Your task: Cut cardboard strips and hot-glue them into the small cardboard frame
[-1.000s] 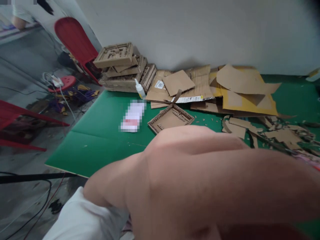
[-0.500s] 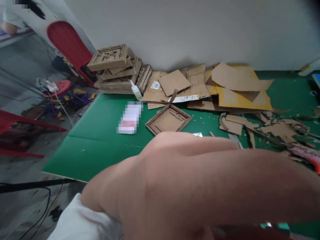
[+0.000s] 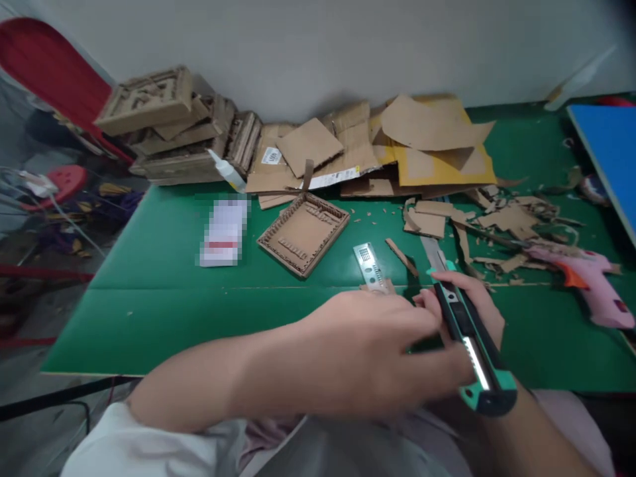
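Note:
A green and black utility knife (image 3: 464, 331) with its blade out points away from me, over the table's front part. My right hand (image 3: 481, 301) is wrapped round its upper body. My left hand (image 3: 397, 338) reaches across from the left, slightly blurred, with fingers apart beside the knife's handle; whether they touch it is unclear. Just beyond my left hand lies a clear ruler (image 3: 370, 265), partly covered. Left of the ruler sits a shallow cardboard tray (image 3: 303, 232) with corrugated strips along its walls. A thin cardboard strip (image 3: 402, 257) rests near the blade.
A pink glue gun (image 3: 591, 281) and cardboard scraps (image 3: 517, 218) lie at the right. Cardboard sheets (image 3: 442, 139), a glue bottle (image 3: 227, 171) and stacked cardboard frames (image 3: 173, 132) line the wall. A blurred-out card (image 3: 223, 232) lies left; a blue board (image 3: 611, 146) is far right.
The view has turned down and right. My left arm, which filled the foreground, is now lower, and my right hand with the knife has come into sight.

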The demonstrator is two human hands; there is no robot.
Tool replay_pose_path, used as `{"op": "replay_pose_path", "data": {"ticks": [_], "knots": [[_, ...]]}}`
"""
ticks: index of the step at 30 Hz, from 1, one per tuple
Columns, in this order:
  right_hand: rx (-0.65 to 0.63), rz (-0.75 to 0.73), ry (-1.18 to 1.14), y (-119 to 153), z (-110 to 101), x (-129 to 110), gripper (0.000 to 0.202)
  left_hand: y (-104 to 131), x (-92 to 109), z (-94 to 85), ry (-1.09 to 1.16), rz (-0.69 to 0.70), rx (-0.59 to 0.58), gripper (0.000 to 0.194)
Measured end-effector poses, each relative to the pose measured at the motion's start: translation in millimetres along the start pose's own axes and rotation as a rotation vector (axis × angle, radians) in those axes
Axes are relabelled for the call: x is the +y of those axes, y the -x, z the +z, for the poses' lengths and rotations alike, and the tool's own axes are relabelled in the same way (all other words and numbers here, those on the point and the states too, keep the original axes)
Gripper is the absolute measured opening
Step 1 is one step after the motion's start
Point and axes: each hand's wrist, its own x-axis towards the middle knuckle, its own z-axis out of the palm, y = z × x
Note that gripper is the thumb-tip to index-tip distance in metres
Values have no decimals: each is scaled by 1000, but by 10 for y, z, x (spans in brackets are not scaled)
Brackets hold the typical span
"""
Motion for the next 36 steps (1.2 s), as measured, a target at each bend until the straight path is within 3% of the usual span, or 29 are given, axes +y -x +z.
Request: {"op": "replay_pose_path", "data": {"ticks": [2,5,8,16,36], "knots": [[-14,14,-25,-8,-13,-3,28,-123,-108,253,-83,34,20,20],[-16,23,-81,-23,-40,-31,26,-20,-195,654,-117,-60,97,17],[-10,47,-145,-29,-60,-84,23,114,-232,825,-68,-125,139,18],[51,107,-150,-68,-117,-247,18,70,-178,888,68,-158,44,49],[92,-3,-170,-74,-219,-243,26,84,-176,900,72,-163,-91,58]]}}
